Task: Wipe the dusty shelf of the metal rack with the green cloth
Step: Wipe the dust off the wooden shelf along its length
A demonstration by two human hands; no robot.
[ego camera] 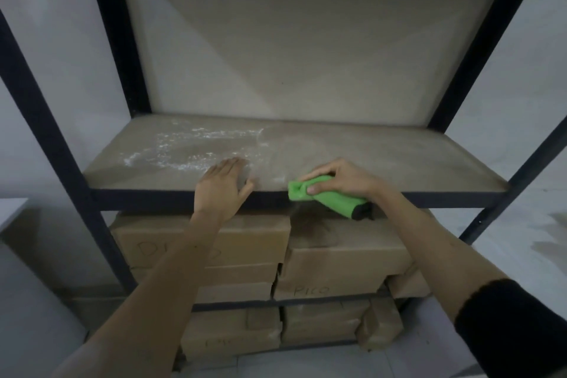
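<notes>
Right hand (pixel 339 176) clamped green cloth (pixel 325 197) at shelf (pixel 383 159) front edge. Left hand (pixel 222 186) lay flat, fingers together. White dust (pixel 196 144) remained left-rear. Risk: sweep possibly pushes dust onto boxes (pixel 343 252) below.

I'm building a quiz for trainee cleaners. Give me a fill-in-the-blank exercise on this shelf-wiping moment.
1. The green cloth is held in the ____ hand.
2. The left hand lies ____ on the shelf.
3. White dust covers the shelf's ____ half.
4. Below the shelf are stacked cardboard ____.

Missing words: right; flat; left; boxes
</notes>
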